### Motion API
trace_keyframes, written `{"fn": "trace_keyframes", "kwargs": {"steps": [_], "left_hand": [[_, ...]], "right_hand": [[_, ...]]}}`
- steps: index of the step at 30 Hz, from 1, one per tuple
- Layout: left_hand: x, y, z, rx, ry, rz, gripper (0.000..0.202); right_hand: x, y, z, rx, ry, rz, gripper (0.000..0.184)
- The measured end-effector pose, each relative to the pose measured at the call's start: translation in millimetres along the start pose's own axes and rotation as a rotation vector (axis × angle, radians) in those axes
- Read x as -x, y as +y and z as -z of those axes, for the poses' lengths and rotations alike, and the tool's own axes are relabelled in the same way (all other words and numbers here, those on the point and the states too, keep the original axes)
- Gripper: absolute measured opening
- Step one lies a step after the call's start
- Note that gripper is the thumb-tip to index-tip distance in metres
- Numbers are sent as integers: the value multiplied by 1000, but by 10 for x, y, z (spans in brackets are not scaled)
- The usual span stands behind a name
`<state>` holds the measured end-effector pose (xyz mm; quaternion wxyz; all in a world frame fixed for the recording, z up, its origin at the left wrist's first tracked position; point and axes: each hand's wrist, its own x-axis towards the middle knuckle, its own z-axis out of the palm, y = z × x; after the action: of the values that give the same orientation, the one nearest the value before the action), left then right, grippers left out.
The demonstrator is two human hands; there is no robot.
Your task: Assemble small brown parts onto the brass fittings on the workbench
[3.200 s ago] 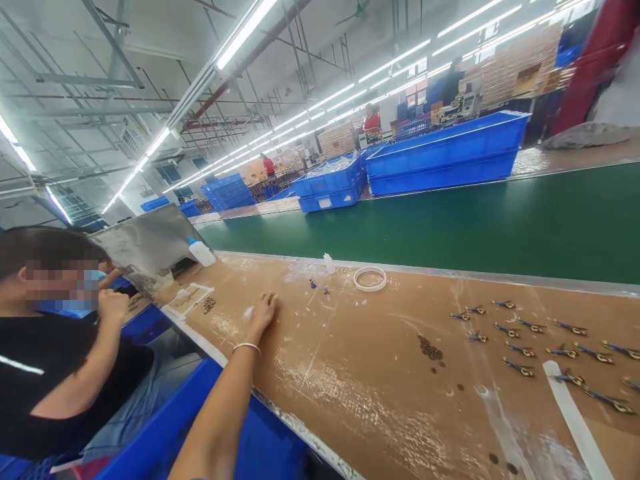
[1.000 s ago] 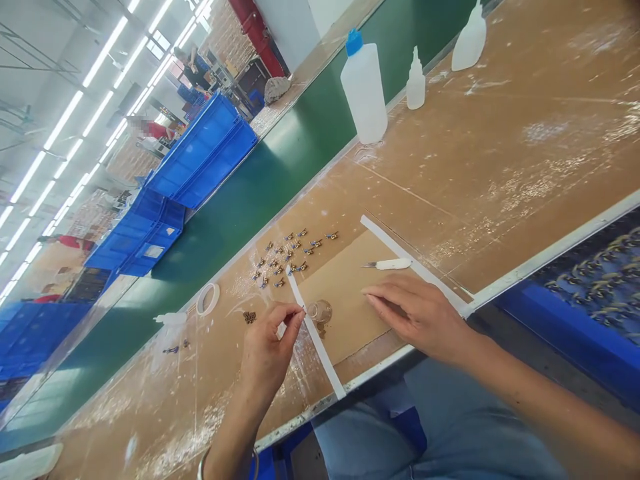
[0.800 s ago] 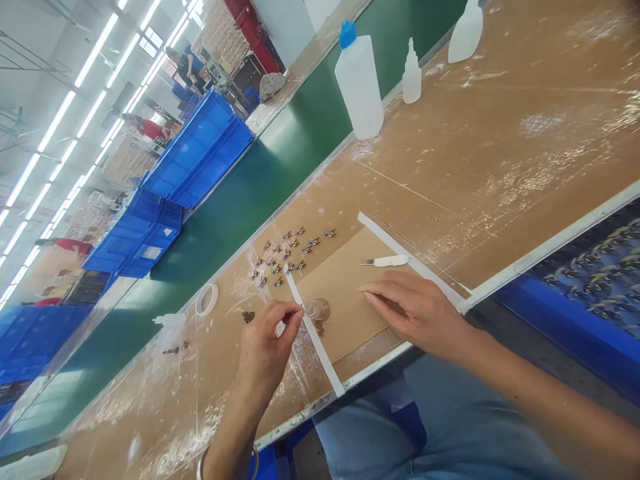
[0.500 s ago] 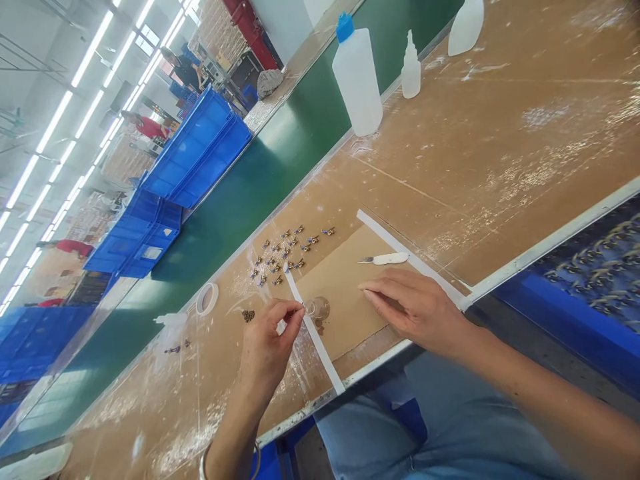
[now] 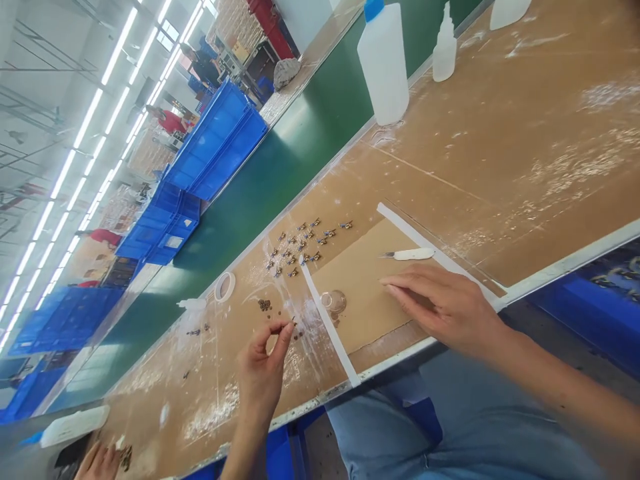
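My left hand (image 5: 265,363) is above the bench with thumb and forefinger pinched on a tiny dark part (image 5: 294,323), too small to identify. My right hand (image 5: 445,301) hovers over the brown cardboard sheet (image 5: 367,320), its fingers and thumb closed together; whatever may be between the tips is too small to make out. A craft knife with a white handle (image 5: 414,254) lies just beyond those fingers. Between my hands stands a small clear dish (image 5: 334,303). Several small metal-and-blue pieces (image 5: 301,245) are spread out past it. A little pile of dark bits (image 5: 265,305) sits beyond my left hand.
A roll of white tape (image 5: 225,287) and a small white bottle (image 5: 193,305) lie to the left. Squeeze bottles, including a large blue-capped one (image 5: 384,67), stand at the back. A green conveyor belt (image 5: 270,180) carries blue crates (image 5: 215,143). A co-worker's hand (image 5: 100,461) is at lower left.
My left hand has moved away from the clear dish, toward the left and nearer me. My right hand keeps its pose over the sheet. The view has shifted, bringing a co-worker's hand into sight.
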<state>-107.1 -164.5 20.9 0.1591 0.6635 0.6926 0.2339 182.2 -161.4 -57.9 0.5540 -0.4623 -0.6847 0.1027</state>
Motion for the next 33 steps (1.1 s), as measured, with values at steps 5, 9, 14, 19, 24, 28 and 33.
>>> {"fn": "trace_keyframes", "kwargs": {"steps": [5,9,14,19,24,28,33], "left_hand": [[257,-378,-13,-4,40,139,26],[294,-472,-31,-64,56,98,27],[270,-435,-42,-115,43,29,22],[262,-403,-62,-145,53,-35,18],[257,-423,-81,-153,46,-38,18],[253,-425,-85,-157,44,-23,19],[249,-398,-80,-174,41,-35,19]], "right_hand": [[22,10,-12,21,-25,32,19],[32,17,-16,43,-27,50,21],[40,17,-12,52,-36,32,22],[43,14,-15,79,-33,44,20],[35,14,-18,78,-32,34,19],[34,12,-11,74,-34,43,19],[52,11,-13,67,-28,34,22]]}}
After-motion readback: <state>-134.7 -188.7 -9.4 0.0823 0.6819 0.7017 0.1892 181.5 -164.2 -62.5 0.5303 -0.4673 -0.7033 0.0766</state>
